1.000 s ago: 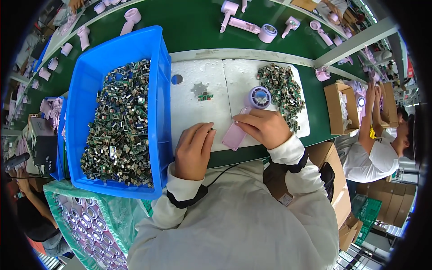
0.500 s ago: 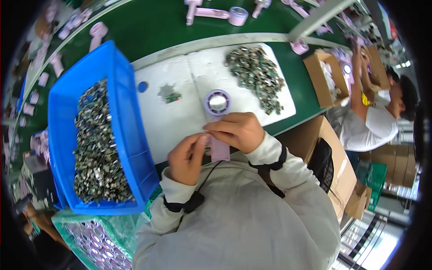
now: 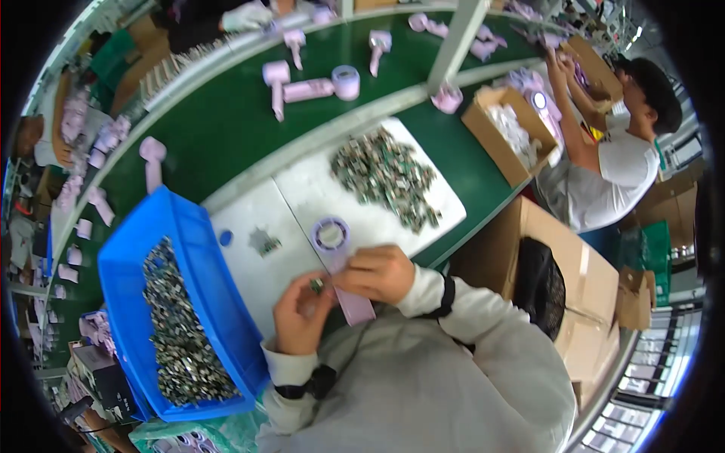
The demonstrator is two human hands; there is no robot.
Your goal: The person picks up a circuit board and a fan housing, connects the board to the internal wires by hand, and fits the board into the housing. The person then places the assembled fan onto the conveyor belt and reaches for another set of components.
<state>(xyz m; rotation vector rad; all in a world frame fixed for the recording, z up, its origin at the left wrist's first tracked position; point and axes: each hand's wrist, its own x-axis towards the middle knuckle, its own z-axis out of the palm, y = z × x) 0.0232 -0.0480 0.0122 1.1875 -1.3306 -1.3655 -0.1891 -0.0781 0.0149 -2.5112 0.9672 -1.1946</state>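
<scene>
Between the thumb and fingers of my left hand (image 3: 300,311) sits a small green circuit board (image 3: 316,285). My right hand (image 3: 377,273) is closed over the handle of a lilac handheld fan (image 3: 355,308), close to the left fingertips. The fan's round ringed head (image 3: 330,235) points away from me over the white foam board (image 3: 260,283). A few loose circuit boards (image 3: 272,244) lie left of the fan head. Farther back on the foam is a big pile of circuit boards (image 3: 387,177).
A blue bin (image 3: 211,302) full of circuit boards stands at left. A blue disc (image 3: 226,238) lies on the foam's left side. Lilac fan parts (image 3: 308,90) rest on the green belt behind. At right are a carton (image 3: 483,124) and a co-worker (image 3: 604,158).
My view has turned and tilted up, so more of the belt shows. My left fingers have come away from the fan handle, and the circuit board now shows between them.
</scene>
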